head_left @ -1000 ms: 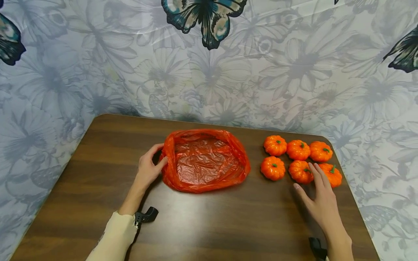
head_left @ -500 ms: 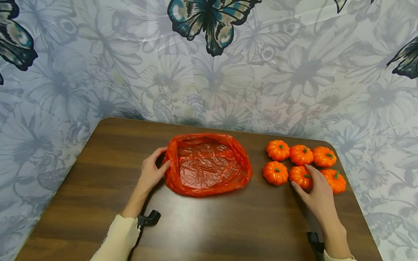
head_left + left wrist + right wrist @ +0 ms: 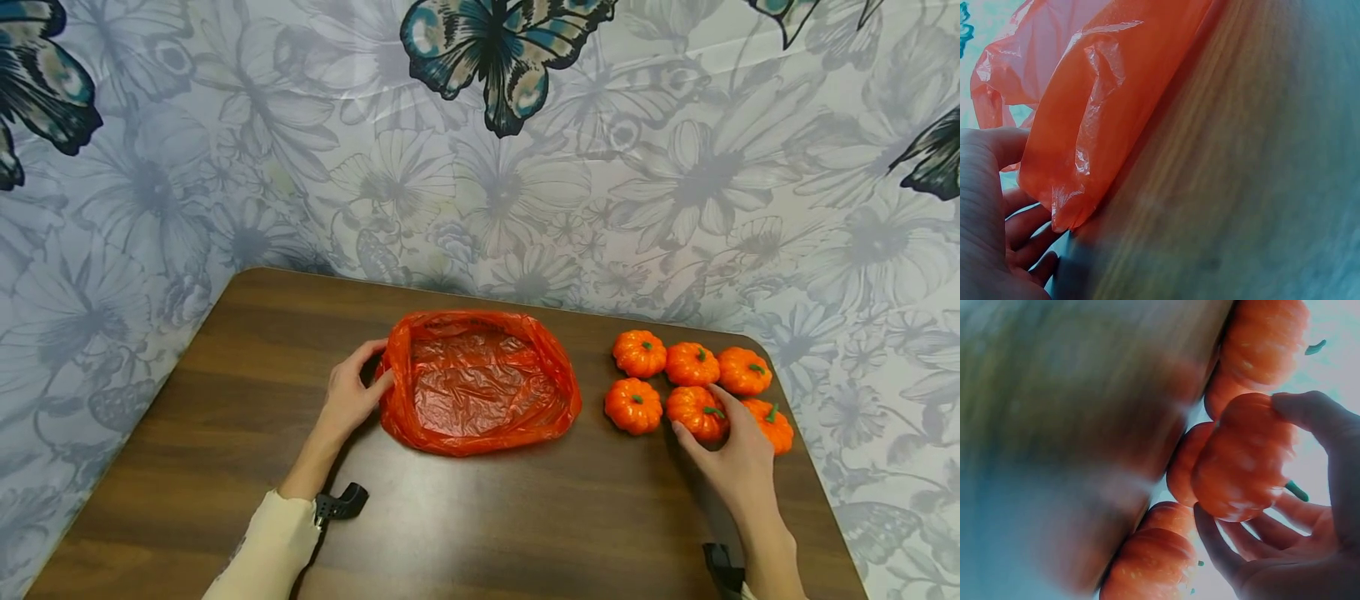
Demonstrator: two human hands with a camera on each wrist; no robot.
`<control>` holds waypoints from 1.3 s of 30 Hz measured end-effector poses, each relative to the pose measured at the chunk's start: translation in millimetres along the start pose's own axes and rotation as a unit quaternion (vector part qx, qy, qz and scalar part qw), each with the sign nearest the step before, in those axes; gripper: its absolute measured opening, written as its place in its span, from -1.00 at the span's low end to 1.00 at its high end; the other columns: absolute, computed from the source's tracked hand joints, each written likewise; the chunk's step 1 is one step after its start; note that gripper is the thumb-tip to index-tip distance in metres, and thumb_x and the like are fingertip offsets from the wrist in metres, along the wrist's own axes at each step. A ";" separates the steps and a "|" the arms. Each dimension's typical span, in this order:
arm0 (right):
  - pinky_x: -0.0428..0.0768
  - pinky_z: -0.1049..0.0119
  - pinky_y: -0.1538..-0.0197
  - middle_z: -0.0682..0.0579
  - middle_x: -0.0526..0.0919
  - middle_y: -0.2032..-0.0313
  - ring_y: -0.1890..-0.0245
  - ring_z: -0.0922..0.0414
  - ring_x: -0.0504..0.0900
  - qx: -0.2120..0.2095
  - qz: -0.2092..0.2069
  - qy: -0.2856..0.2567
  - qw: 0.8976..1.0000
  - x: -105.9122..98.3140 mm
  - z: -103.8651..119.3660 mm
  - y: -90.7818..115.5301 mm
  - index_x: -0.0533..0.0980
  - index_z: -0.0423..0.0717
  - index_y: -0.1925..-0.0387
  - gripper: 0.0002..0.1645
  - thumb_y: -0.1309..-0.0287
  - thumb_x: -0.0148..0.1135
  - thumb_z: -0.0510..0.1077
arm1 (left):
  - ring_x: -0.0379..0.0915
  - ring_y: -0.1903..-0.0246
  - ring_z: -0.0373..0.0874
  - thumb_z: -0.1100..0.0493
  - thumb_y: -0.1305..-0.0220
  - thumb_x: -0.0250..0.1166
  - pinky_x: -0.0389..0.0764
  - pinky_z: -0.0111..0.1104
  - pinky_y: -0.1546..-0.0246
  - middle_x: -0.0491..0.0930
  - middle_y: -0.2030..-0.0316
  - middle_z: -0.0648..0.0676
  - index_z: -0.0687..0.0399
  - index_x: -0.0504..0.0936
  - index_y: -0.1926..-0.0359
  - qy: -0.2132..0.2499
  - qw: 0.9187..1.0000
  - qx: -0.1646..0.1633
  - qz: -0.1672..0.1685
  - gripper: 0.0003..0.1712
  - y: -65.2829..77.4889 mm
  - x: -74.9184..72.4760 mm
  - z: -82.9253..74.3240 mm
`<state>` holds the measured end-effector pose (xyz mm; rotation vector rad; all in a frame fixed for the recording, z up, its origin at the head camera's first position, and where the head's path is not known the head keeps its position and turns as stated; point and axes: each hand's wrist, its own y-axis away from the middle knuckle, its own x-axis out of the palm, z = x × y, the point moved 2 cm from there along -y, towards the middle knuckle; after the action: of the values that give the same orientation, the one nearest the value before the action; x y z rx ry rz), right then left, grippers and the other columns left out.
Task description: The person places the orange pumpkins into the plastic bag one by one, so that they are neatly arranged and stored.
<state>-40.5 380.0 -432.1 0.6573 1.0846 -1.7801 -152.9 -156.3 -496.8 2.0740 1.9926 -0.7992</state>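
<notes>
An orange-red plastic bag (image 3: 480, 392) lies on the table with its wide mouth open upward. At its left edge my left hand (image 3: 351, 396) holds the side of the bag between thumb and fingers; in the left wrist view the bag's side (image 3: 1097, 119) covers the thumb's tip. My right hand (image 3: 738, 462) grips a small orange pumpkin (image 3: 696, 412), the middle one of the front row. In the right wrist view the thumb and a finger press on opposite sides of that pumpkin (image 3: 1244, 462), and its green stem points toward the palm.
Beside the gripped pumpkin stand a left front pumpkin (image 3: 633, 407) and a right front one (image 3: 772, 427), partly behind the hand. Three more pumpkins (image 3: 692, 364) line the back of the brown table (image 3: 450, 525). Behind the table hangs a butterfly-patterned cloth (image 3: 510, 208).
My right hand has closed in on the middle front pumpkin and now grips it, tilting it slightly. The left hand stays at the bag. The head view has shifted a little.
</notes>
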 end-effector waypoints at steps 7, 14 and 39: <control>0.26 0.61 -0.21 -0.32 0.67 -0.15 -0.12 -0.32 0.61 -0.010 -0.020 -0.003 1.000 -6.8 1.6 0.6 0.52 -0.18 -0.34 -0.05 0.18 0.69 -0.17 | 0.59 -0.25 0.13 0.23 -0.28 0.46 0.42 -0.37 -0.33 0.70 -0.18 0.17 0.10 0.63 -0.27 0.003 1.000 0.005 0.002 -0.47 -0.7 3.6 -0.3; 0.31 0.53 -0.27 -0.31 0.65 -0.19 -0.16 -0.31 0.59 -0.016 -0.022 -0.009 1.000 -12.1 12.9 -6.0 0.52 -0.20 -0.35 -0.03 0.17 0.70 -0.15 | 0.59 -0.25 0.14 0.24 -0.29 0.45 0.36 -0.50 -0.32 0.70 -0.18 0.17 0.09 0.63 -0.27 0.002 1.000 0.005 0.000 -0.48 -0.2 4.3 3.3; 0.30 0.61 -0.26 -0.16 0.65 -0.26 -0.20 -0.14 0.64 -0.084 0.004 -0.046 0.995 16.9 76.6 -28.4 0.47 -0.10 -0.43 0.03 0.11 0.72 -0.09 | 0.59 -0.23 0.20 0.25 -0.28 0.46 0.25 -0.67 -0.26 0.69 -0.18 0.22 0.13 0.63 -0.26 -0.005 1.000 0.007 -0.002 -0.48 -0.6 -1.7 1.8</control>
<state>-71.9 310.5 -398.4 0.4716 1.1523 -1.6739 -153.9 -158.6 -497.3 2.0705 1.9924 -0.8232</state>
